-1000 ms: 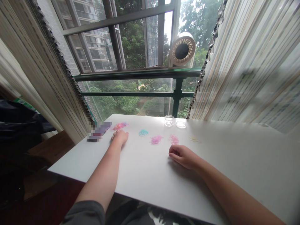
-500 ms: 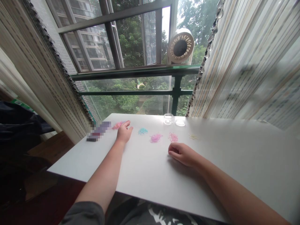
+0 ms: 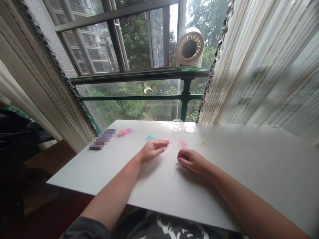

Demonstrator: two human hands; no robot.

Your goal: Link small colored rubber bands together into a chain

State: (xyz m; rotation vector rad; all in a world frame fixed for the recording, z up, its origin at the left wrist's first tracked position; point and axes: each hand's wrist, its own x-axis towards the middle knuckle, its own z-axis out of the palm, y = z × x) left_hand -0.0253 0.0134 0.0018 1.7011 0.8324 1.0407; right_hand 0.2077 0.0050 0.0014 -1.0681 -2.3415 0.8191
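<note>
My left hand point(image 3: 154, 148) is held over the purple pile point(image 3: 167, 146), with its fingers stretched out and thumb apart; it mostly covers that pile. A blue pile point(image 3: 150, 137) lies just behind its knuckles. My right hand point(image 3: 191, 161) rests on the white table point(image 3: 159, 186) with curled fingers, and what is inside them, if anything, is hidden. Right behind it is a pink pile point(image 3: 182, 143). All the piles look like small thin rubber bands. Farther right lie a few pale yellow ones point(image 3: 204, 143).
At the table's back stand a clear round jar point(image 3: 177, 125) and a clear lid point(image 3: 189, 129). To the left lie a bag of colourful pieces point(image 3: 126, 132) and a blurred-out purple item point(image 3: 103, 139). A white fan-like device point(image 3: 189, 48) stands by the window railing point(image 3: 139, 76).
My left hand has moved right and nearer, from beside the colourful bag to above the purple pile. My right hand stays in place. The view has shifted slightly.
</note>
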